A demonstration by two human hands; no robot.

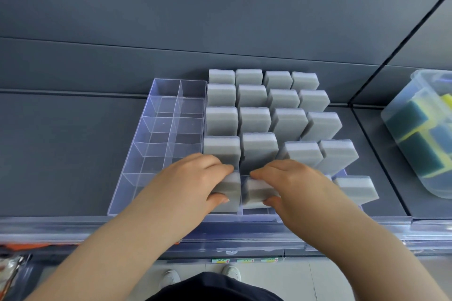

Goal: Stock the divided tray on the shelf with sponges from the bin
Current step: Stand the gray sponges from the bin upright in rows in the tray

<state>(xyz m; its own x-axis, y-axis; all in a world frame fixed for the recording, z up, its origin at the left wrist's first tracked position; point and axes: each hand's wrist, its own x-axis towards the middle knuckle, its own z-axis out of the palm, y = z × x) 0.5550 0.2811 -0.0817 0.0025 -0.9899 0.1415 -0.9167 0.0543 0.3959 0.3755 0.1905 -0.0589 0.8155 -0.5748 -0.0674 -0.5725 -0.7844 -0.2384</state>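
Seating both together, lower centre? — spotter

Yes. My left hand [195, 178] pinches one grey sponge [230, 189], thumb near, fingers far; my right hand [296, 183] pinches the second sponge [256, 192] likewise. Both stand in the front row of the divided tray [127, 186]. — me

Tips? — spotter

I'd keep each upright and press straight down inside its own cell, clear of the divider [241, 193]. Left columns lack sponges; the bin [415, 76] sits at far right. — me

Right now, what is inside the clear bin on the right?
Through the wall of the bin, green-and-yellow sponges show, piled loosely. The front sponges and the cloudy wall hide whatever lies behind or under them, and the picture's edge cuts off the bin's right side.
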